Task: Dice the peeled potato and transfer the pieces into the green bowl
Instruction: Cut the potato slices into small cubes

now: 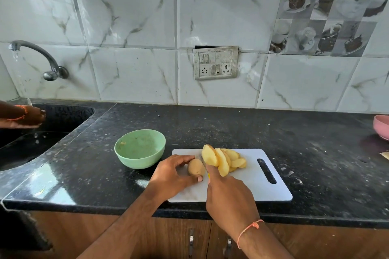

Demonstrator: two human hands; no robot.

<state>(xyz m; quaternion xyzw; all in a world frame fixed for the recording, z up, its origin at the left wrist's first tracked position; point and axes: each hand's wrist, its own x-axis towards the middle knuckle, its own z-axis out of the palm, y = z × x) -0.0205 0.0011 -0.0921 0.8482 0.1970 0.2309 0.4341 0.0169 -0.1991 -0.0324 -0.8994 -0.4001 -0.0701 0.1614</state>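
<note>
Head view: left hand fingers pinch the remaining potato end on the white cutting board. Right hand grips the knife, cut slices leaning beside it. Green bowl on bench, just left. Advise: keep fingertips tucked, stack slices, cross-cut evenly. No legible writing.
</note>
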